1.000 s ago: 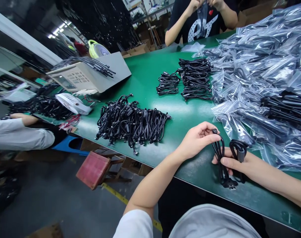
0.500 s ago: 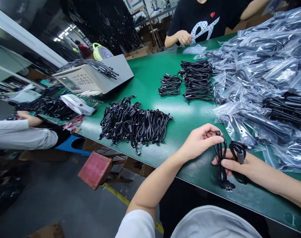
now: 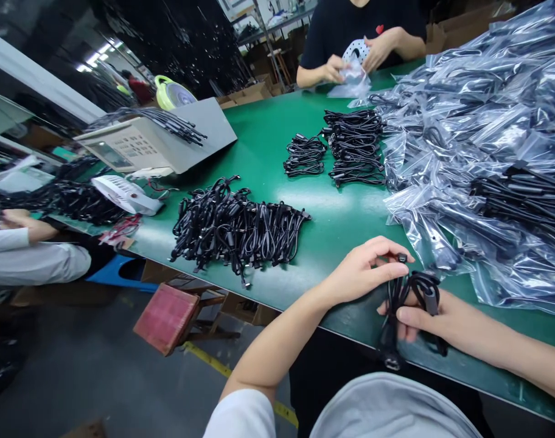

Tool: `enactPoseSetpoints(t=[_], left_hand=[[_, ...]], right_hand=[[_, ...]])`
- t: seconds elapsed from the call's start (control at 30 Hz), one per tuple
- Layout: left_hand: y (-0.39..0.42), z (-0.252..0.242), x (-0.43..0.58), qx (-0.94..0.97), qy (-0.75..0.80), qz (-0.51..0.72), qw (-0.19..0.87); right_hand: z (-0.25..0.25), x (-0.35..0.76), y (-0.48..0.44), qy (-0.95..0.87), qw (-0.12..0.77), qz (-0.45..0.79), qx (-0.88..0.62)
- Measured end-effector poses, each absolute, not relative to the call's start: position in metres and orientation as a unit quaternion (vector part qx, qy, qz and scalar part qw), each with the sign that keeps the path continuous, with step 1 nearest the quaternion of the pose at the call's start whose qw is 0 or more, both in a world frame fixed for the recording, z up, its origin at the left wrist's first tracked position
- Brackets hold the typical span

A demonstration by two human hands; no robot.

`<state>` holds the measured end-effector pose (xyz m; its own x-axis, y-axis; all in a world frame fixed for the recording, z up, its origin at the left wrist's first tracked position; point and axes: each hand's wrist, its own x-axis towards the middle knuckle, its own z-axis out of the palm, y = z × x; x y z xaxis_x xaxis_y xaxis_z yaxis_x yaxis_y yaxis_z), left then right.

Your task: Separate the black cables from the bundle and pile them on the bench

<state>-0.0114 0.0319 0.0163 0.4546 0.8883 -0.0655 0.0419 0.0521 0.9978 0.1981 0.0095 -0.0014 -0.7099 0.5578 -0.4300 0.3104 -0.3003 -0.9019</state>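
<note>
My right hand (image 3: 451,316) is closed on a folded black cable (image 3: 389,334), its thumb across the strands. The plug at the cable's lower end hangs over the table's front edge, blurred by motion. A second coiled black cable (image 3: 430,298) lies over the fingers of the same hand. At the top of the first cable, my left hand (image 3: 362,271) pinches near a small plug (image 3: 402,258) with thumb and fingers. Left of my hands, a tangled heap of bundled black cables (image 3: 241,231) lies on the green table (image 3: 341,225).
Stacked cable bundles (image 3: 355,146) lie farther back. Clear bags with cables (image 3: 482,128) are piled on the right, loose cables (image 3: 524,194) on top. A co-worker's hands (image 3: 350,64) hold a plastic bag opposite. A grey instrument (image 3: 159,140) and white fan (image 3: 126,194) stand left.
The view has shifted slightly to the right. The first cable's lower end has swung toward me. Across the table, the co-worker's two hands have come together on a plastic bag.
</note>
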Motion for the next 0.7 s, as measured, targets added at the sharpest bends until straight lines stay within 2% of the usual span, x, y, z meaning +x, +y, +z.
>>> enactPoseSetpoints(t=[0.1, 0.2, 0.37, 0.53, 0.6, 0.67, 0.7], left_hand=[[0.028, 0.016, -0.011, 0.578, 0.335, 0.319, 0.672], [0.030, 0.012, -0.011, 0.532, 0.323, 0.345, 0.703], [0.030, 0.011, -0.009, 0.475, 0.361, 0.291, 0.748], [0.026, 0.013, -0.006, 0.465, 0.432, 0.275, 0.722], [0.025, 0.012, -0.006, 0.450, 0.404, 0.259, 0.753], [0.025, 0.010, -0.007, 0.422, 0.345, 0.254, 0.799], [0.026, 0.008, -0.007, 0.407, 0.318, 0.271, 0.813]], right_hand=[[0.000, 0.204, 0.007, -0.565, 0.062, 0.731, -0.378], [0.003, 0.216, 0.020, -0.559, 0.051, 0.722, -0.406], [0.009, 0.225, 0.045, -0.467, 0.191, 0.711, -0.489], [0.006, 0.220, 0.040, -0.505, 0.132, 0.723, -0.453], [0.008, 0.218, 0.035, -0.519, 0.102, 0.732, -0.428], [0.011, 0.217, 0.031, -0.500, 0.119, 0.748, -0.419], [0.013, 0.217, 0.031, -0.478, 0.159, 0.750, -0.428]])
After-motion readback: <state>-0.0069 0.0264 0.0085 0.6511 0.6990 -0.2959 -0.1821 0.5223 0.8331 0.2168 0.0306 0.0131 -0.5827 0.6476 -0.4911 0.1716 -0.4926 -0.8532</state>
